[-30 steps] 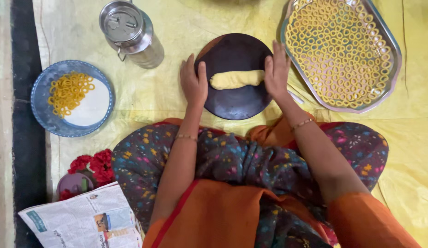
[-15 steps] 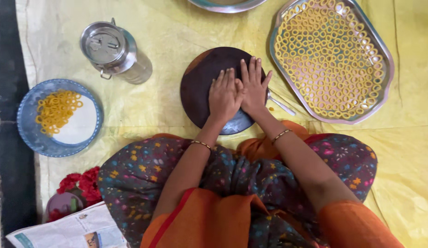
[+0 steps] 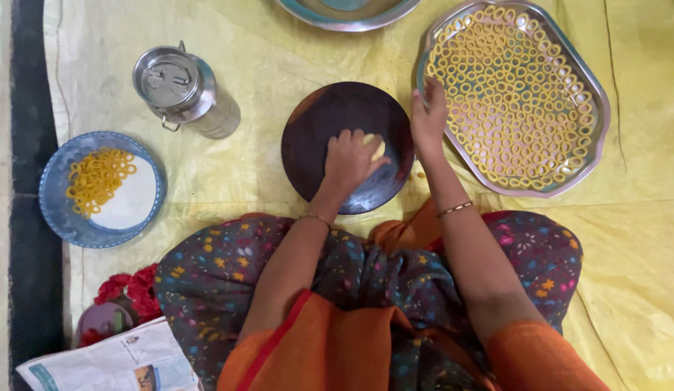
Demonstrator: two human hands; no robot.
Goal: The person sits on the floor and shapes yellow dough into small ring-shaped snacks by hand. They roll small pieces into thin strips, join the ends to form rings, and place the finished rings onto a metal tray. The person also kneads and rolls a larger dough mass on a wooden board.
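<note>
A round dark wooden board [image 3: 322, 123] lies on the yellow sheet in front of my knees. My left hand [image 3: 348, 158] rests on its middle, fingers curled over a lump of pale yellow dough [image 3: 377, 148] that peeks out at the fingertips. My right hand [image 3: 428, 119] is at the board's right edge, reaching to the left rim of a large steel tray [image 3: 601, 116] filled with several small yellow dough rings [image 3: 514, 101]. Whether its fingertips hold a ring is hidden.
A lidded steel can [image 3: 183, 90] stands at the upper left. A blue plate [image 3: 58, 210] with several yellow rings and a white patch lies at left. A steel bowl's rim [image 3: 348, 18] shows at the top. Newspaper [image 3: 112, 362] and a red cloth [image 3: 127, 293] lie lower left.
Both hands were pressed together on the board over the dough. Now the left hand alone covers the dough, gathered into a lump, and the right hand has moved right to the tray's rim.
</note>
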